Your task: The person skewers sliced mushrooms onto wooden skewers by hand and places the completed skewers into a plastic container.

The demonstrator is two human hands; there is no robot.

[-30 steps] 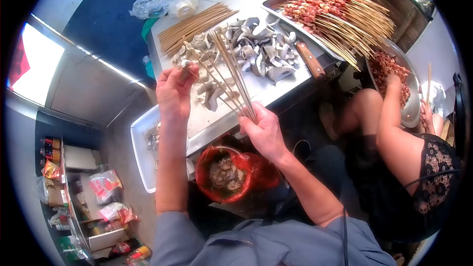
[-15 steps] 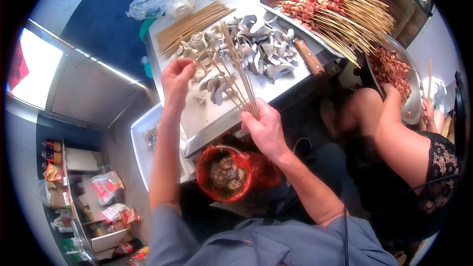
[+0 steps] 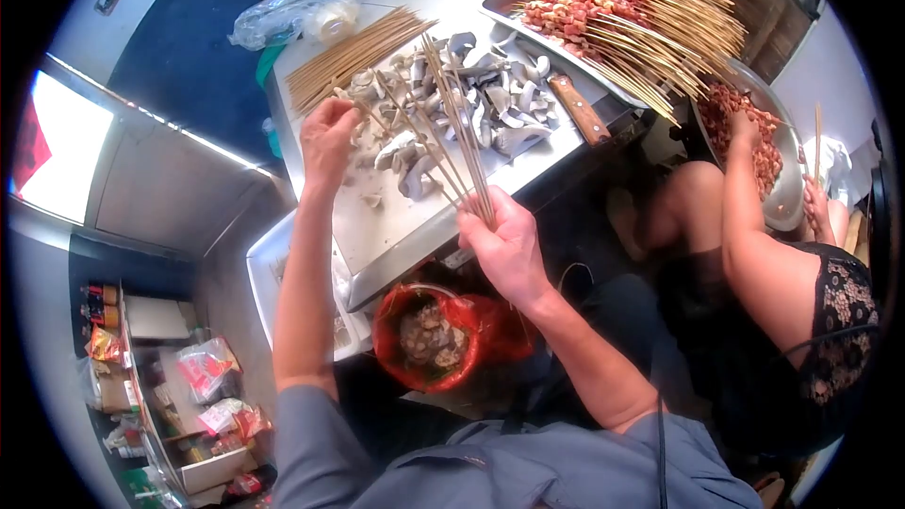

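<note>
My right hand (image 3: 504, 245) is wrapped round the lower ends of several thin wooden skewers (image 3: 459, 132), which fan out over the table. My left hand (image 3: 328, 137) is above the table's left part, fingers pressed together; whatever they hold, if anything, is too small to make out. Grey-white mushroom pieces (image 3: 509, 99) lie heaped beyond the skewers, with a few loose ones nearer to me. Behind my left hand lies a pile of bare skewers (image 3: 353, 57). A knife with a wooden handle (image 3: 579, 109) rests at the table's right edge.
A metal tray (image 3: 514, 24) holds meat skewers at the back right. On the right, a co-worker's hand (image 3: 743, 127) reaches into a metal bowl (image 3: 787, 198) of meat. Below the table stands a red-lined bucket (image 3: 386, 358), beside a white tub (image 3: 264, 273) at the left.
My left hand has moved left and down, away from the skewer tips. My right hand keeps its hold on the skewers. The view has shifted slightly.
</note>
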